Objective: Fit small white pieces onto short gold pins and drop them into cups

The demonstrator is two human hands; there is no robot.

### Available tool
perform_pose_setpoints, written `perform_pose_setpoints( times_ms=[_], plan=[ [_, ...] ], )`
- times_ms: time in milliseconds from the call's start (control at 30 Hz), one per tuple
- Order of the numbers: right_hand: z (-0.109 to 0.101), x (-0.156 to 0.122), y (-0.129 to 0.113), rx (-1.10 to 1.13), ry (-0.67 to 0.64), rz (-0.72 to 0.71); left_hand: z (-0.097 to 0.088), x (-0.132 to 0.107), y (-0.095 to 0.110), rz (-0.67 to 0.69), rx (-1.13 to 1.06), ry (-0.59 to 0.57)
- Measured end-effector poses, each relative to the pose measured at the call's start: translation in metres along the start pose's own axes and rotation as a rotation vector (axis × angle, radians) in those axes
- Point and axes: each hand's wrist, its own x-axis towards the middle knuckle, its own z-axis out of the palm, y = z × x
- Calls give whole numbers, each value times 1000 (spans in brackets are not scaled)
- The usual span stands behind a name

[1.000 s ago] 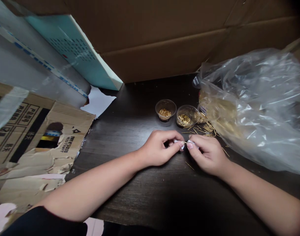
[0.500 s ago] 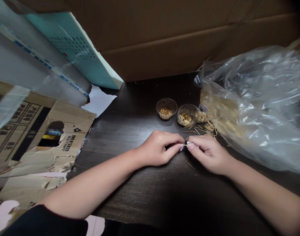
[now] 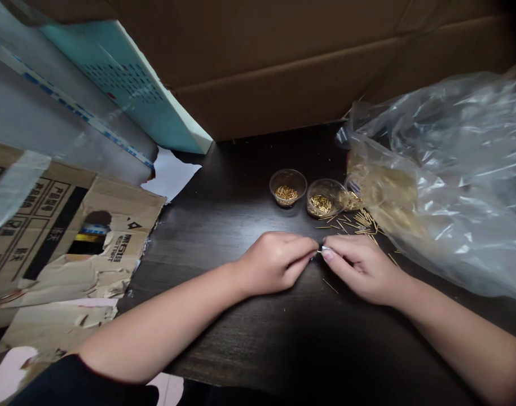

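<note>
My left hand (image 3: pixel 277 262) and my right hand (image 3: pixel 361 266) rest on a dark wooden table (image 3: pixel 249 332), fingertips pinched together and meeting at one spot. Between them sits a tiny thin gold pin (image 3: pixel 320 250), mostly hidden by the fingers. Beyond the hands stand two small clear cups (image 3: pixel 288 188) (image 3: pixel 324 198) holding little gold parts. Several loose gold pins (image 3: pixel 354 221) lie scattered to the right of the cups, and one single pin (image 3: pixel 330 286) lies just under my right hand.
A large crumpled clear plastic bag (image 3: pixel 448 180) fills the right side. A brown cardboard wall (image 3: pixel 291 73) closes off the back. Torn printed cardboard (image 3: pixel 67 242) and a teal board (image 3: pixel 126 84) lie at the left.
Both hands have closed in so the fingertips now touch; the small gap with the pin visible between them is gone. The hands sit slightly lower in view.
</note>
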Motion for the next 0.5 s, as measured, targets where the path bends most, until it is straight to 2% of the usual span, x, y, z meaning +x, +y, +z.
perform_pose_setpoints(
  times_ms=[133, 367, 433, 500],
  plan=[
    [-1, 1, 1, 61, -11, 21, -2, 2, 2, -130, -147, -31],
    [-6, 2, 2, 239, -89, 110, -6, 6, 1, -387, -630, -164],
    [-6, 2, 2, 223, -86, 105, -5, 6, 1, -407, -641, -169],
    [-5, 1, 1, 174, -73, 84, -5, 5, 1, -360, -527, -140]
  ],
)
